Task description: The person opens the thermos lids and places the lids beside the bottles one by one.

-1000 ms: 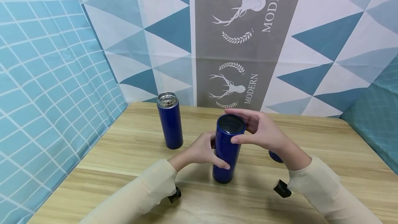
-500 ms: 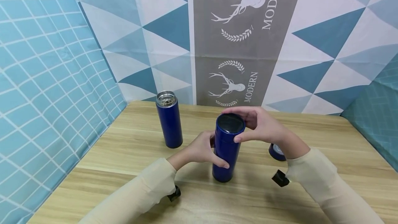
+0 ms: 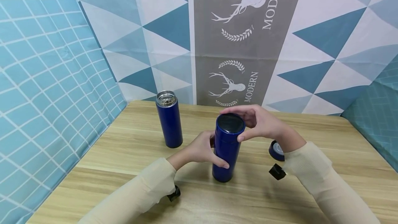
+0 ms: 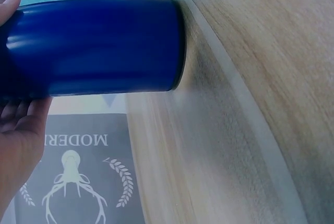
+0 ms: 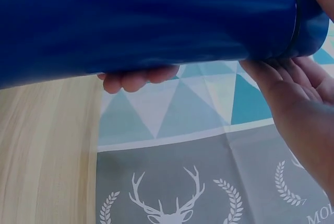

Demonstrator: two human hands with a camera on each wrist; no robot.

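A dark blue thermos bottle (image 3: 224, 158) stands upright near the middle of the table, its lid (image 3: 230, 124) with a black glossy top in place. My left hand (image 3: 205, 149) grips the bottle's body from the left, thumb across the front. Round the lid curl the fingers and thumb of my right hand (image 3: 259, 123), from the right side. In the right wrist view a thin seam runs between the lid and the bottle's body (image 5: 156, 25), and fingertips of the left hand (image 5: 138, 79) show beneath it. The left wrist view shows the bottle's base (image 4: 177, 44) close to the tabletop.
A second blue thermos (image 3: 170, 123) stands lidless at the back left, its steel mouth bare. Behind my right wrist a loose blue lid (image 3: 276, 150) lies on the wooden table (image 3: 130, 137). Patterned cloth (image 3: 168, 27) hangs along the table's back edge.
My right hand turns a little round the lid, its thumb sliding right and its wrist shifting left. More of the loose lid shows now. The left hand keeps its grip.
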